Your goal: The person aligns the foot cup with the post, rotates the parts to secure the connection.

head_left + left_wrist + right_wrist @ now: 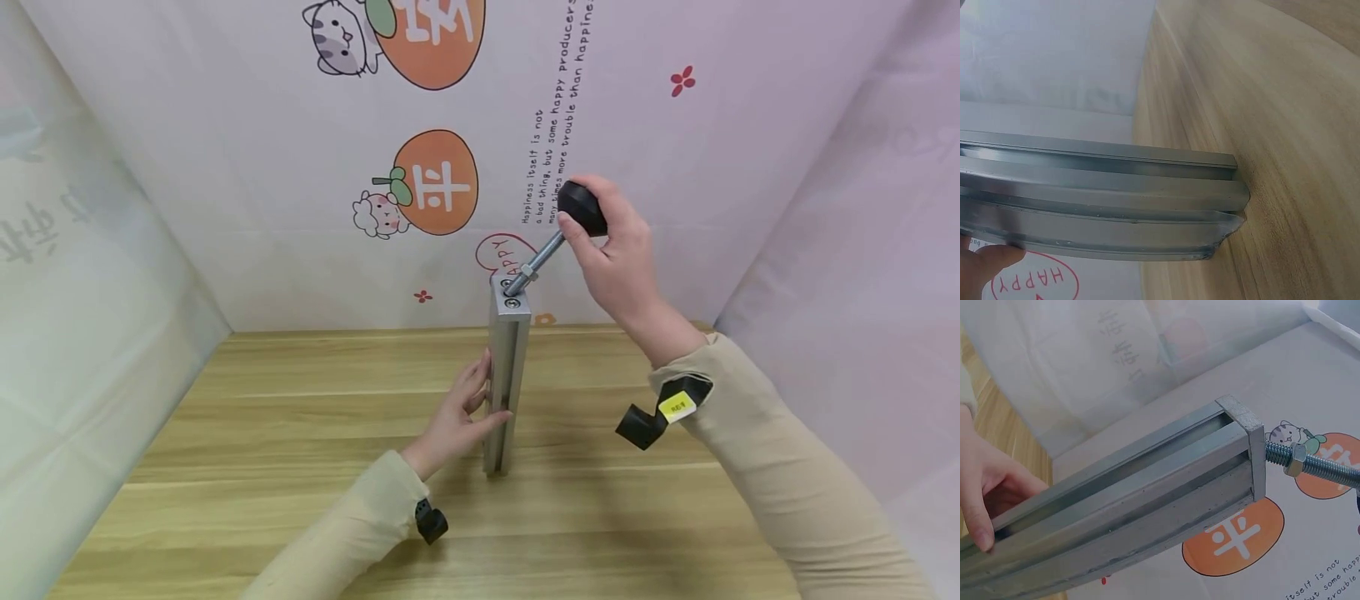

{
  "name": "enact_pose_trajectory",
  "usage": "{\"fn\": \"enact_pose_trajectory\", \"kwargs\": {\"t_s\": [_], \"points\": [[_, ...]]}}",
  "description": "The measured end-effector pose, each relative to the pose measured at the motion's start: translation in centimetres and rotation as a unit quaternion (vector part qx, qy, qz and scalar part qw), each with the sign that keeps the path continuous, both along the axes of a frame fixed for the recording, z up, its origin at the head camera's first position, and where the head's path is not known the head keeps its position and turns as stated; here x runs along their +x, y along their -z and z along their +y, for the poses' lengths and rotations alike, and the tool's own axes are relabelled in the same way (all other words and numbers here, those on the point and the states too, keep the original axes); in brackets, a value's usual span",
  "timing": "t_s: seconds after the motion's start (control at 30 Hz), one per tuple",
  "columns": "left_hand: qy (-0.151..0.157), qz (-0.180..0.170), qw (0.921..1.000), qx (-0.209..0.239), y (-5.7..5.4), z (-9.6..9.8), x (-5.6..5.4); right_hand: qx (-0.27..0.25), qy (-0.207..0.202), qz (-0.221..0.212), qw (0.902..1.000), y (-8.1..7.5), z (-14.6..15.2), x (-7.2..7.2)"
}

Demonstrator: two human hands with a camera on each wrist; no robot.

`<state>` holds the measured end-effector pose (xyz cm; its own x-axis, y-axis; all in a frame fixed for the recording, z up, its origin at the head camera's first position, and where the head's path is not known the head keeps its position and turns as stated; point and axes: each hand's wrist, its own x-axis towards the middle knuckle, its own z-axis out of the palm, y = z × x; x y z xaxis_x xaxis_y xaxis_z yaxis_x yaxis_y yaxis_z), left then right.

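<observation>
A slotted aluminium profile [504,375] stands upright on the wooden table, its lower end at the boards in the left wrist view. My left hand [457,421] grips it about halfway up, thumb across the near face and fingers along the left side. Two bolts show in the end plate [513,310] on top. Between them a threaded rod [1329,470] meets the plate, with a hex nut [1296,460] a short way along it. On the rod's far end sits a black levelling foot [581,208]. My right hand [618,250] holds this foot between thumb and fingers.
The wood-grain table [300,400] spreads around the profile. Behind it hangs a white printed cloth [285,208], and cloth walls rise at left and right. A small black camera [652,421] is strapped on the right wrist, another [431,522] on the left.
</observation>
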<state>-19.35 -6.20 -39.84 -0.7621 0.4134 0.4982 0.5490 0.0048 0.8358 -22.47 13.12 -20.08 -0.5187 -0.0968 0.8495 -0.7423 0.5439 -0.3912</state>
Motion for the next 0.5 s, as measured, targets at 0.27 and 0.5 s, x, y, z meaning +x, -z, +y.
{"fn": "enact_pose_trajectory", "kwargs": {"t_s": [0.27,0.5], "points": [[-0.002,0.011,0.9998,-0.019,0.1,-0.1,-0.1,0.126,-0.028,0.128,0.9834,-1.5,0.2,-0.1],[0.0,0.016,0.9997,-0.019,0.1,-0.1,-0.2,0.191,-0.062,0.17,0.9649,-2.8,-0.2,0.2]]}}
